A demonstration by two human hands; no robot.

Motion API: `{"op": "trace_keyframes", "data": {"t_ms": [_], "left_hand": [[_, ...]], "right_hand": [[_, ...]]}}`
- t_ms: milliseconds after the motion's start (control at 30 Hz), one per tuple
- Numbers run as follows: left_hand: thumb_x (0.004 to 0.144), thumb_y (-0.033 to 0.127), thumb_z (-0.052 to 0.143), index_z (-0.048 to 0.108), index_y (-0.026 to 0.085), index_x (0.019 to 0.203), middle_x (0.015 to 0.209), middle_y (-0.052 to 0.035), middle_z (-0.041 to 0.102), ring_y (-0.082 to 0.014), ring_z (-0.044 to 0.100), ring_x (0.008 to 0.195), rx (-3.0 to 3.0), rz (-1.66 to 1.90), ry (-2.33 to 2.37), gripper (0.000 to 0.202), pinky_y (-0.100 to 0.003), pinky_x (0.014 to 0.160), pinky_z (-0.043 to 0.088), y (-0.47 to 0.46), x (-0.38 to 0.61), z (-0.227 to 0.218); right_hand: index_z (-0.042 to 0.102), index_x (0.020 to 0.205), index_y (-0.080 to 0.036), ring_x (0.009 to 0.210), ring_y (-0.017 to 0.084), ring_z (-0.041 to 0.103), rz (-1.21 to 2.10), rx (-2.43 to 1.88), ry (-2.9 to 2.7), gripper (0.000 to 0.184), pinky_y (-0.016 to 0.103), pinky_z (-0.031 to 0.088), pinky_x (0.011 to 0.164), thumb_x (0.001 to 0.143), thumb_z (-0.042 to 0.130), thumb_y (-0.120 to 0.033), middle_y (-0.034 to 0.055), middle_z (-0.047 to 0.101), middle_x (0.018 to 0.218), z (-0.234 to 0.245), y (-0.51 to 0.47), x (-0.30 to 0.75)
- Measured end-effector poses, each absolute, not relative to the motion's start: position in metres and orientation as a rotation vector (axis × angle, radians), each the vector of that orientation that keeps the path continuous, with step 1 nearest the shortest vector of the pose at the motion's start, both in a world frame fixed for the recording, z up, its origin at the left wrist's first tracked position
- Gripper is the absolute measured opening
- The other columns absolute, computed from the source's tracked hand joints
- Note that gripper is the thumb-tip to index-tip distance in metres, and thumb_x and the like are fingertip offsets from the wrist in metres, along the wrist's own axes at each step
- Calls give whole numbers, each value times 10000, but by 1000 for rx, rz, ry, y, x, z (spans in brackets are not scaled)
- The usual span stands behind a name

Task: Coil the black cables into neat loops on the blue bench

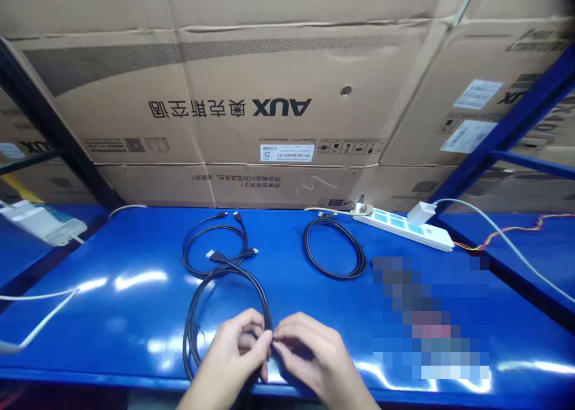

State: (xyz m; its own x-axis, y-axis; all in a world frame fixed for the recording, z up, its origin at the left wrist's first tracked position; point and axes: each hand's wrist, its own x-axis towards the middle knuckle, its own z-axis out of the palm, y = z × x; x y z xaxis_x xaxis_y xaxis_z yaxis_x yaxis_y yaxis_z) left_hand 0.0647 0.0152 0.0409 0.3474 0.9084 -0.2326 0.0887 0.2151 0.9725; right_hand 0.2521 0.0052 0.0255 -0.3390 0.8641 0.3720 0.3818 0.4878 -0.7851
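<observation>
Near the front edge of the blue table (112, 314), my left hand (233, 353) and my right hand (314, 353) meet fingertip to fingertip. Both pinch the near right side of a coiled black cable (197, 305), which lies looped on the table in front of me with a plug end at its far side. A second black coil (211, 248) lies just behind it and overlaps it. A third black coil (335, 248) rests apart, further right.
A white power strip (404, 225) with a white adapter (421, 212) plugged in lies at the back right. Large cardboard boxes (251, 104) stand behind the table. White cords (40, 323) run at the left and right. A blurred patch covers the table's right part.
</observation>
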Motion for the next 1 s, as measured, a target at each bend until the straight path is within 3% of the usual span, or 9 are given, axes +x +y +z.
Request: {"op": "trace_keyframes", "data": {"t_ms": [100,200,333,433,533,633,700,767,1000], "left_hand": [[875,514,690,549,219,807,637,50,583,-144,619,553,1248,747,1057,335,-246,583,456,14,63,39],[884,516,675,538,225,807,645,46,597,-148,625,561,1251,742,1059,330,-250,593,459,14,62,39],[871,502,682,551,226,801,597,44,603,-155,620,541,1257,689,1062,314,-249,577,447,13,63,42],[866,475,683,551,228,788,586,48,603,-151,612,528,1259,667,1058,290,-245,566,436,13,64,46],[858,447,687,553,229,789,612,47,612,-152,620,538,1264,672,1057,265,-245,570,438,14,65,49],[868,433,675,539,235,780,578,55,599,-152,621,533,1274,678,1062,255,-245,580,436,14,64,49],[864,443,676,524,243,775,560,58,592,-156,618,524,1274,689,1074,266,-244,565,427,14,64,49],[855,448,684,522,246,776,557,54,596,-164,622,528,1286,698,1100,270,-244,551,419,13,64,48],[865,423,664,524,247,793,566,42,625,-170,639,541,1348,704,1167,236,-240,553,427,12,65,42]], "right_hand": [[770,897,-211,701,183,722,1108,-1124,-1696,122,231,561,614,922,712,-316,45,773,822,29,6,250],[791,826,-214,743,202,737,1278,-1183,-1557,114,248,563,658,879,738,-300,36,792,799,34,6,251],[795,849,-223,787,220,753,1335,-1191,-1475,52,283,570,716,836,753,-251,38,805,817,35,7,251],[766,928,-220,802,232,770,1404,-1173,-1395,124,312,591,748,807,757,-248,41,802,831,33,8,250],[747,937,-215,791,229,755,1386,-1222,-1384,165,311,580,717,772,741,-219,39,786,823,31,9,248],[746,823,-204,744,221,718,1329,-1326,-1424,95,287,527,644,730,733,-202,35,766,763,31,10,248],[746,745,-199,705,216,701,1328,-1374,-1472,51,285,498,619,755,729,-246,39,762,722,32,10,248],[757,737,-199,705,218,706,1363,-1361,-1500,133,291,500,627,798,728,-313,47,773,730,35,9,248],[744,978,-192,871,264,776,1531,-1177,-1377,289,351,582,797,880,734,-464,80,808,851,39,6,253]]}}
